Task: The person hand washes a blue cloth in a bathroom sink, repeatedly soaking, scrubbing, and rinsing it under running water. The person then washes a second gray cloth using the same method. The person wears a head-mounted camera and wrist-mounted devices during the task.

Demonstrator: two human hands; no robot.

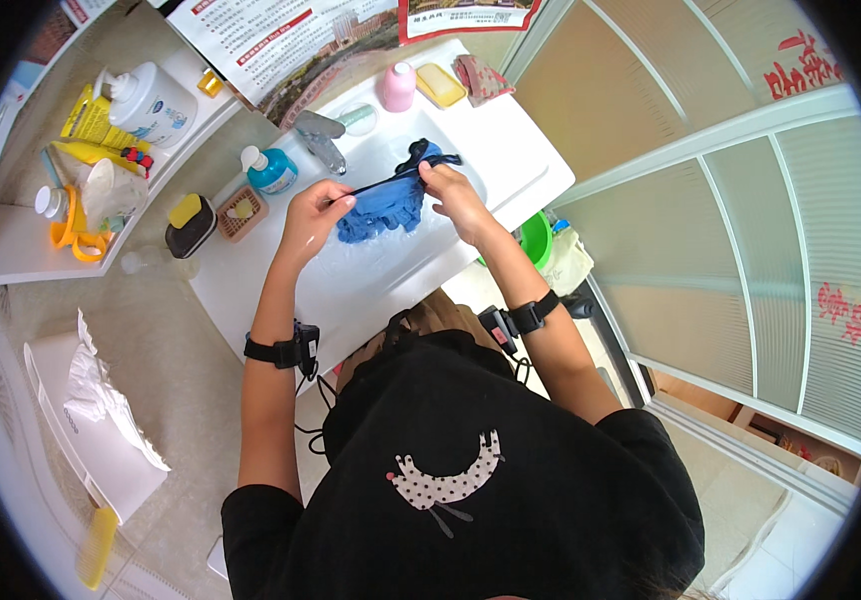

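A wet blue cloth garment with dark edging point(385, 206) is stretched between my two hands over the white washbasin point(370, 281). My left hand point(314, 217) pinches the dark edge at one end. At the other end, my right hand point(453, 196) grips the same edge between thumb and fingers. The blue fabric hangs down into the basin, where there appears to be water. Just beyond the garment stands the metal faucet point(322, 141). A dark bunched part of the garment rises past my right hand.
Around the basin stand a blue pump bottle point(271, 171), a brown soap dish point(241, 214), a black dish with a yellow sponge point(190, 229), a pink bottle point(399, 86) and a yellow soap box point(440, 84). Shelves point(40, 279) are at left; a green bucket point(537, 241) is below right.
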